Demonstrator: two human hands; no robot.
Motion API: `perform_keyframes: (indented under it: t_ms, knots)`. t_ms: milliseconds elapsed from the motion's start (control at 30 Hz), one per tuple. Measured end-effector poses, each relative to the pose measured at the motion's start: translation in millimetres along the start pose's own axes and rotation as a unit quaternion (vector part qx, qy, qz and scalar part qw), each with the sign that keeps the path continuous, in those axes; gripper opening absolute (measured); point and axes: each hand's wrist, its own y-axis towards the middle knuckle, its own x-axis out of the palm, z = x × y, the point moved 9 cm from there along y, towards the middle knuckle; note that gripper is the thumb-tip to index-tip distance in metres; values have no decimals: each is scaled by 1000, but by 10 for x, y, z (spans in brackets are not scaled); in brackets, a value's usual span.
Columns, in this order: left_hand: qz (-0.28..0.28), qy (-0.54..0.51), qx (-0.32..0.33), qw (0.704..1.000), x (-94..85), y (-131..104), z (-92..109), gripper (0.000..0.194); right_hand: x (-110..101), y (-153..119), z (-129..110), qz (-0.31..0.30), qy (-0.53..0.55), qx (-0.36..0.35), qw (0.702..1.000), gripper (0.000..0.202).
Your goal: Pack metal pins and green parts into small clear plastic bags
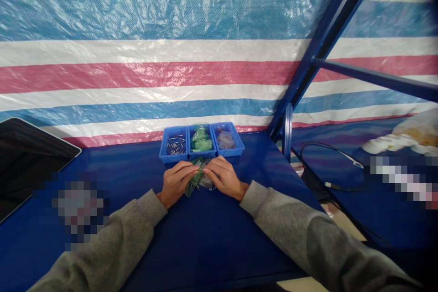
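My left hand (176, 181) is closed in a pinch at a small green plastic bag (192, 184) in front of the blue bins. Opposite it, my right hand (226, 178) is closed too, with thumb and fingertips meeting my left fingertips at the bag's top. Clear plastic bags (206, 182) lie under and between the hands; their contents are too small to make out. Just beyond stand three joined blue bins: the left bin (164, 156) has thin metal pins or screws, the middle bin (202, 153) green bags, and the right bin (236, 151) clear bags.
The blue tabletop (205, 242) runs beneath my forearms. A dark flat screen or panel (30, 164) stands at the left. On the right are a blue metal frame (308, 68) and a second table with a black cable (337, 187). Striped plastic sheeting (153, 73) hangs behind.
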Motion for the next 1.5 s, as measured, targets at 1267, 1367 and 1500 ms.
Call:
perform_keyframes:
  t_ms: [1267,1367,1500]
  knots:
    - [-6,7,-24,1000,9,-22,-24,9,-44,7,-17,19,19,10,1000,14]
    - [1,8,-23,1000,-1,-26,-27,10,-58,5,-22,27,18,10,999,14]
    - [8,10,-22,1000,-14,-30,-24,10,-58,-6,-14,36,17,7,999,13]
